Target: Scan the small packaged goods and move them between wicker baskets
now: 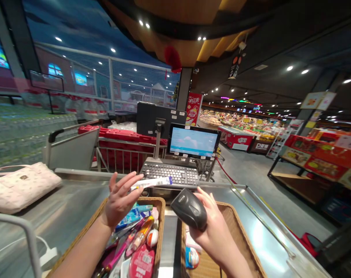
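Observation:
A slim white box with a blue end (155,182), perhaps toothpaste, is held by my left hand (120,197), its fingers stretched along it. Part of the box is hidden behind those fingers. In my right hand (210,220) is a black handheld barcode scanner (189,208), its head pointing left toward the box. Below my left hand stands a wicker basket (161,231) full of small packaged goods, among them a round pink-red container (142,262). Under my right hand, a second wicker basket (241,239) holds a few items, one a blue and white pack (192,257).
A keyboard (169,173) and a lit monitor (194,141) stand ahead on the metal counter (268,216). To the left lie a pale handbag (24,185) and a white plug (48,255) near a grey metal rail (19,219). Shopping carts (120,154) stand behind the counter.

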Tool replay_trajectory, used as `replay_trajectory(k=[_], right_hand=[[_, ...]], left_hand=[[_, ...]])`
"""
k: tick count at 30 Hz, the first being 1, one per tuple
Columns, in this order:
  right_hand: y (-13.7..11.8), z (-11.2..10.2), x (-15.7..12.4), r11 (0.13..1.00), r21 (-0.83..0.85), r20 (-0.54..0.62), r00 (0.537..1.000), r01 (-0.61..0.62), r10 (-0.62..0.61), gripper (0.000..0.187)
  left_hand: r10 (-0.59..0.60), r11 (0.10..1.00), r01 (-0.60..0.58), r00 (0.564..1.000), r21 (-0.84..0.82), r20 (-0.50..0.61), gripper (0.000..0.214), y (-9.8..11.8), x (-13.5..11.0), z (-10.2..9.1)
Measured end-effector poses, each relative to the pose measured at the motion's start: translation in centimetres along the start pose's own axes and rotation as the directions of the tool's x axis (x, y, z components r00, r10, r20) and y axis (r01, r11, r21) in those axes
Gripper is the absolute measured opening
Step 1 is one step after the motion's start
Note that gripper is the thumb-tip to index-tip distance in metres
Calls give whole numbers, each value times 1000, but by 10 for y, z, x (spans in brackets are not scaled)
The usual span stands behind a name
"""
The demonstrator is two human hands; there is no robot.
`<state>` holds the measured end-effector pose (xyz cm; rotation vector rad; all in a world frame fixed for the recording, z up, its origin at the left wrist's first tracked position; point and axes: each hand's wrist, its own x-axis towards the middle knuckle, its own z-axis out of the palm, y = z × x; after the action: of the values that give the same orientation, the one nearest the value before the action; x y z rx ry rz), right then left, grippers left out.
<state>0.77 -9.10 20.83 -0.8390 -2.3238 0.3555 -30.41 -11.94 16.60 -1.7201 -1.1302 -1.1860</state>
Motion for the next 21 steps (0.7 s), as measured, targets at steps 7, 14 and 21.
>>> replay_trajectory(k=[7, 14, 21], right_hand=[[-15, 12, 4, 1000, 1, 12, 1000, 0, 0, 60], [-27, 20, 5, 1000, -7, 16, 1000, 11, -11, 59], [-33, 26, 2, 1000, 7, 3, 1000, 22, -22, 64]], left_hand=[[1, 1000, -1, 1000, 21, -3, 15, -11, -5, -18], [29, 999, -29, 1000, 18, 7, 18, -15, -5, -30], [26, 1000, -26, 1000, 6, 12, 18, -15, -10, -36]])
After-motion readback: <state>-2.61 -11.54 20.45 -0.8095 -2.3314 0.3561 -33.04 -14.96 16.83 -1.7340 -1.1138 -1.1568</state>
